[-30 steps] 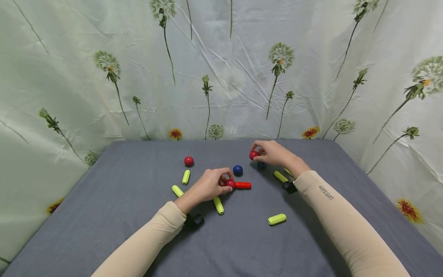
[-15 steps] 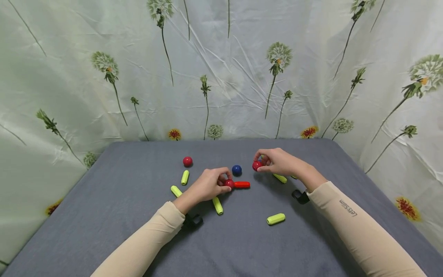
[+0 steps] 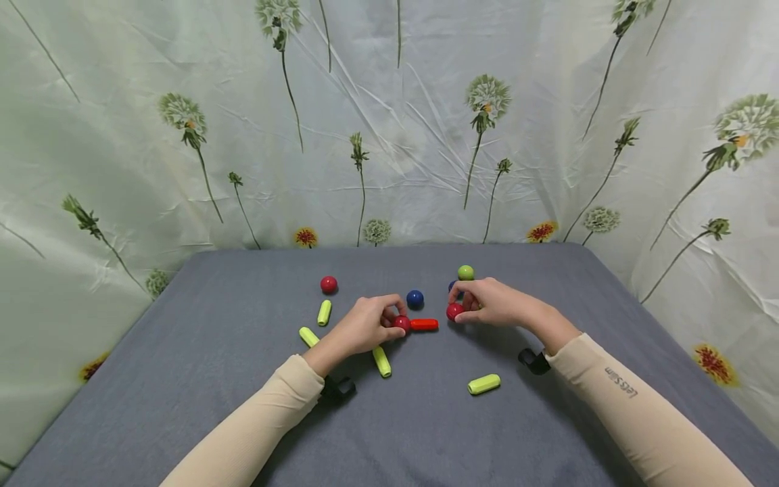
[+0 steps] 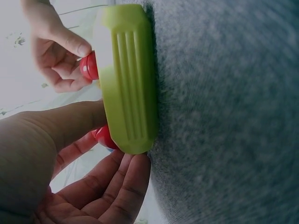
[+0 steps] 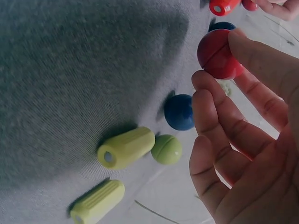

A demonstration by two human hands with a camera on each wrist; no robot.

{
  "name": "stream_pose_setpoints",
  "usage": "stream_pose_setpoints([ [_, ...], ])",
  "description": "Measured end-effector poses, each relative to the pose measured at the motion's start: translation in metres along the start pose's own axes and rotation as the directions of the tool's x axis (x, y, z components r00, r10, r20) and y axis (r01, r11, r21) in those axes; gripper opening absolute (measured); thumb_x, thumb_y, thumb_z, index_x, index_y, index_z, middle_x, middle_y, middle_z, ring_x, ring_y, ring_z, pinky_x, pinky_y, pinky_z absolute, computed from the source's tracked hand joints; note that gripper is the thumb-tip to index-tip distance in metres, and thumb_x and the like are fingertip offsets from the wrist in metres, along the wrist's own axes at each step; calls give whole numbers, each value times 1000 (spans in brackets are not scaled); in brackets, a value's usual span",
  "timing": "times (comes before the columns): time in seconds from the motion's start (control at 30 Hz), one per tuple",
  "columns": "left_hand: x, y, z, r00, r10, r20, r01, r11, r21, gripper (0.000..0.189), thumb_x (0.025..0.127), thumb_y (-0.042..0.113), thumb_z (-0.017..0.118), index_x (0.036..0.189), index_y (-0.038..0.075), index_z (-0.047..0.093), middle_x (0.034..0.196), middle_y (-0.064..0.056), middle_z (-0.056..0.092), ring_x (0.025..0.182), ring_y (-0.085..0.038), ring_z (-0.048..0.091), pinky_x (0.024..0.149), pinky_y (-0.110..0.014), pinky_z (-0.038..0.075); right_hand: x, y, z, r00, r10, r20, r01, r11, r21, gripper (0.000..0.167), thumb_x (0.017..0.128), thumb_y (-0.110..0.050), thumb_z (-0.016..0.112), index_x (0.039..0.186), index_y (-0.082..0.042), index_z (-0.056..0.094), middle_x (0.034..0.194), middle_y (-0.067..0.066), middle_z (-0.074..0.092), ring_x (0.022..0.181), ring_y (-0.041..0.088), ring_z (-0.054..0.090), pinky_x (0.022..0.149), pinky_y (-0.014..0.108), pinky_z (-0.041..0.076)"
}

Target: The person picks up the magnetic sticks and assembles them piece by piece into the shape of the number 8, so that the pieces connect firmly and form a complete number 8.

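Note:
In the head view my left hand pinches a red ball between thumb and fingers, right at the left end of a short red rod. To the right of that rod's other end, my right hand holds a second red ball by its fingertips. The right wrist view shows this red ball gripped between thumb and fingers, with a seam round it. In the left wrist view a lime-yellow ribbed rod stands in front of both hands and partly hides both balls.
On the grey cloth lie a red ball, a blue ball and a green ball. Several lime-yellow rods lie about, one near the front. Another blue ball is mostly behind my right hand in the head view.
My right hand has come toward me from the back of the table with its red ball, down to the rod's level, uncovering the green ball. My left hand stays by the red rod.

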State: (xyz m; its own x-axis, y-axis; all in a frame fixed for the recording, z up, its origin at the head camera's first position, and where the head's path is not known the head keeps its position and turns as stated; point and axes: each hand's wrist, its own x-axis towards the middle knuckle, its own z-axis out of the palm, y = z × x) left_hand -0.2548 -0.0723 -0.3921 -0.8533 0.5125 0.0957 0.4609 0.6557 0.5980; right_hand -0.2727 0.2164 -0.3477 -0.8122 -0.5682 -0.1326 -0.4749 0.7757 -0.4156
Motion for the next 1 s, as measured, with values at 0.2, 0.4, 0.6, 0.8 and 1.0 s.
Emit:
stream_pose_setpoints([
  [0.2, 0, -1, 0, 1000, 0, -4, 0, 1000, 2, 23, 90, 19, 84, 102, 23, 65, 92, 4, 76, 79, -8, 63, 71, -27, 53, 0, -2, 6, 1000, -2, 26, 2, 1000, 14, 25, 97, -25, 76, 117, -15, 65, 90, -2, 70, 79, 10, 62, 76, 30, 52],
  [0.4, 0, -1, 0, 1000, -2, 2, 2, 1000, 4, 23, 90, 19, 84, 102, 23, 65, 92, 3, 76, 80, -9, 63, 72, -28, 53, 0, -3, 10, 999, -3, 38, 3, 1000, 20, 26, 97, -26, 75, 118, -16, 64, 91, -2, 70, 81, 9, 63, 76, 30, 53],
  [0.6, 1, 0, -1, 1000, -2, 2, 2, 1000, 9, 23, 89, 19, 84, 102, 23, 65, 91, 3, 76, 78, -9, 63, 71, -27, 53, 0, -6, 11, 999, 0, 45, -1, 999, 35, 26, 97, -26, 76, 117, -16, 63, 90, -3, 70, 78, 9, 62, 74, 29, 52],
  [0.8, 0, -1, -1, 1000, -5, 5, 5, 1000, 3, 24, 89, 19, 84, 102, 23, 65, 91, 4, 75, 78, -9, 63, 70, -27, 53, 2, -8, 14, 999, -3, 50, 1, 999, 41, 28, 96, -26, 77, 117, -15, 62, 90, -2, 70, 78, 9, 62, 74, 28, 52],
  [1.0, 0, 0, -2, 1000, -2, 6, 2, 1000, 9, 23, 90, 19, 84, 102, 24, 65, 91, 4, 75, 78, -9, 62, 70, -27, 53, 3, -10, 16, 999, -3, 52, 0, 999, 54, 29, 95, -26, 78, 116, -15, 61, 89, -2, 70, 77, 9, 62, 74, 28, 52],
])
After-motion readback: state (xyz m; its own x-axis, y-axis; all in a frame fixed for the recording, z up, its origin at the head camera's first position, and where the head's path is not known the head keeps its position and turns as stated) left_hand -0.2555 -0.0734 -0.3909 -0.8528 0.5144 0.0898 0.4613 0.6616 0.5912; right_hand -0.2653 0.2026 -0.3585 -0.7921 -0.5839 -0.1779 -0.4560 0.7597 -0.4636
